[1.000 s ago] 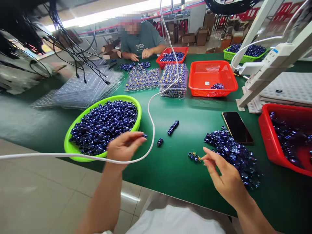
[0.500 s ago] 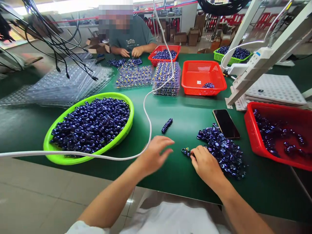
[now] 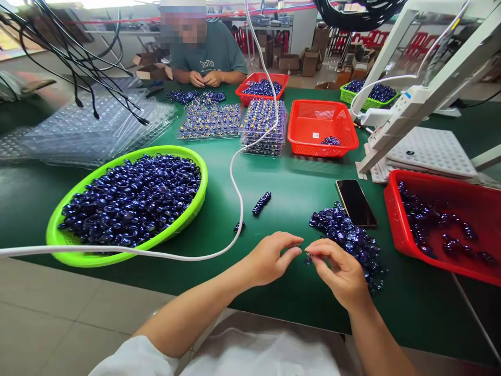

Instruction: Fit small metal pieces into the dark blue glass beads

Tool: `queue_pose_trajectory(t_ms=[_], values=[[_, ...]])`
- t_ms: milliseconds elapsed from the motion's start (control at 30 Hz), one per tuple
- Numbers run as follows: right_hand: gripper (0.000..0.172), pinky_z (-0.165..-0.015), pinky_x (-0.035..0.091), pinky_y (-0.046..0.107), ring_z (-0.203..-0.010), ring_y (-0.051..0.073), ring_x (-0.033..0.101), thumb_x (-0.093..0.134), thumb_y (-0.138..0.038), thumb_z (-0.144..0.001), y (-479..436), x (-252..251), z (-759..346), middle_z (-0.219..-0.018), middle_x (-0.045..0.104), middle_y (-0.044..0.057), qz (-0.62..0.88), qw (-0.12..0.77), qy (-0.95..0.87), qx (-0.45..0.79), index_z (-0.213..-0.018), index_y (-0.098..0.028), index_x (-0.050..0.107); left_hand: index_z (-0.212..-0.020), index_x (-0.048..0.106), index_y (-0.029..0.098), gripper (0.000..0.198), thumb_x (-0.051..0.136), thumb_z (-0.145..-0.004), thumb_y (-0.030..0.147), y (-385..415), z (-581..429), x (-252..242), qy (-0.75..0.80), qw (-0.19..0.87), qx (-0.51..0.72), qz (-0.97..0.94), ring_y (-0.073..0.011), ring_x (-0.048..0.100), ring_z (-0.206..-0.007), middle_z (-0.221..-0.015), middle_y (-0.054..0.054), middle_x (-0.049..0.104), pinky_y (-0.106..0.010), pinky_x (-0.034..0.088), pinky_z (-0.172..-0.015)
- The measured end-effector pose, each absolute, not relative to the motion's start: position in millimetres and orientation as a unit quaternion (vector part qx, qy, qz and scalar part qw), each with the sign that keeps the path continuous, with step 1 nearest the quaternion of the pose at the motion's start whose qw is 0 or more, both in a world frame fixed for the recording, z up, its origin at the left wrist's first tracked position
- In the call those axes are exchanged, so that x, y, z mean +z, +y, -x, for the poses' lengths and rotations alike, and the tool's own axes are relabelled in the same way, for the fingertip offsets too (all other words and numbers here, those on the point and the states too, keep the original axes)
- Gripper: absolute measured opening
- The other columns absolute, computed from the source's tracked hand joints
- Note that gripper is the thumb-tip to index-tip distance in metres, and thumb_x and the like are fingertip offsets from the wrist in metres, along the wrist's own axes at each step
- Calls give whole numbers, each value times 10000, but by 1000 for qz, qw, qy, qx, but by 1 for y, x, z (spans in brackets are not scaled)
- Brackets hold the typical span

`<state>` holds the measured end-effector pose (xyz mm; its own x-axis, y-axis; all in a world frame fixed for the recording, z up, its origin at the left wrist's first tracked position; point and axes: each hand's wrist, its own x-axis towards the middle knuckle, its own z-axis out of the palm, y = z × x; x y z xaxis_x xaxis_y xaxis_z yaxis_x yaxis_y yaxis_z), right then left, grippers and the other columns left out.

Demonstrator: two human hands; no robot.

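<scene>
My left hand (image 3: 274, 258) is closed in a pinch, thumb and forefinger around a tiny piece too small to name. Facing it, my right hand (image 3: 340, 269) pinches a small glossy dark-blue ring-like piece (image 3: 308, 260), partly hidden by the fingertips. The two sets of fingertips are close together, just above the green table. Under and beyond my right hand spreads a pile of shiny dark-blue ring-like pieces (image 3: 358, 235). A short row of such pieces (image 3: 261, 203) lies ahead of my left hand, and a small cluster (image 3: 238, 227) sits beside the white cable (image 3: 239, 198).
A green basket (image 3: 205, 177) heaped with dark-blue pieces stands left. Right are a phone (image 3: 356, 202) and a red tub (image 3: 395, 224). Farther back are a red basket (image 3: 323, 149), stacked filled trays (image 3: 263, 128) and a white metal stand (image 3: 407, 94). A co-worker (image 3: 207, 52) sits opposite.
My left hand has moved right and closed from apart into a pinch. My right hand has lifted off the pile's edge with a small piece. The small cluster by the cable now shows.
</scene>
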<state>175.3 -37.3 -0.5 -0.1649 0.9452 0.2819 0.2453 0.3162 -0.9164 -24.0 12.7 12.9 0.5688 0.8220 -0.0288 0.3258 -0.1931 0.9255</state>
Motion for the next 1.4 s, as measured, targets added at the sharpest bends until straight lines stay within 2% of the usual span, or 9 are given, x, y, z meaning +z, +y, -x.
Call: queue_pose_trajectory(t_ms=[100,200,467,633,700,833,933,1267,1400], values=[[326,-784,524,362,-934,192,617,583,-55,-895,-39,-1,-177,-1007,672,40,400,526,-659,359,-1109,-288,662,-1079,712,132,316,634,-867,354,18,17,21,323,734,244,-545,-191,676,-838,-950,-102,747,-347,534,-826],[402,-819,516,393,-970,202,602,596,-20,-878,-40,-3,-179,-1005,686,44,403,557,-647,331,-1157,-302,658,-979,749,124,319,778,-747,341,23,9,22,288,819,255,-426,-139,657,-713,-811,-63,738,-291,527,-765],[481,-833,525,377,-1091,223,603,589,-8,-872,-41,-1,-178,-1035,697,34,431,519,-686,273,-1213,-344,642,-931,769,115,277,823,-704,262,22,9,9,287,831,259,-400,-105,631,-650,-761,-46,725,-248,505,-690],[454,-948,513,452,-1181,243,576,495,-90,-923,-43,2,-179,-1252,646,67,430,491,-684,327,-1312,-313,568,-862,749,120,258,830,-695,299,20,9,4,310,823,288,-377,-95,608,-611,-756,-28,708,-252,500,-653],[441,-963,509,465,-1181,253,578,554,-149,-909,-42,3,-178,-1286,629,76,445,482,-683,323,-1325,-297,550,-872,750,124,266,831,-692,301,19,7,3,320,817,297,-377,-95,604,-617,-768,-29,710,-255,497,-656],[401,-886,557,398,-1063,228,638,711,-185,-836,-39,4,-172,-1156,667,60,463,475,-703,255,-1212,-302,635,-874,762,120,259,812,-713,317,16,6,3,319,814,289,-389,-96,592,-624,-710,-23,691,-244,466,-658],[334,-835,580,361,-999,204,671,658,-147,-878,-37,3,-171,-1085,695,49,460,475,-711,237,-1171,-305,670,-866,766,118,273,802,-722,347,16,7,2,319,821,275,-385,-99,582,-619,-684,-23,681,-254,470,-672],[363,-958,537,396,-1085,203,653,557,-88,-902,-42,-1,-175,-1151,700,42,493,473,-691,234,-1200,-278,640,-834,752,100,316,841,-669,355,15,6,0,347,837,283,-316,-93,596,-616,-731,-34,682,-247,497,-637],[334,-918,551,405,-1094,222,642,640,-134,-869,-39,2,-172,-1185,674,61,479,474,-700,238,-1174,-269,647,-831,752,97,315,840,-676,357,13,6,0,349,829,283,-334,-88,592,-606,-690,-23,673,-240,485,-636]])
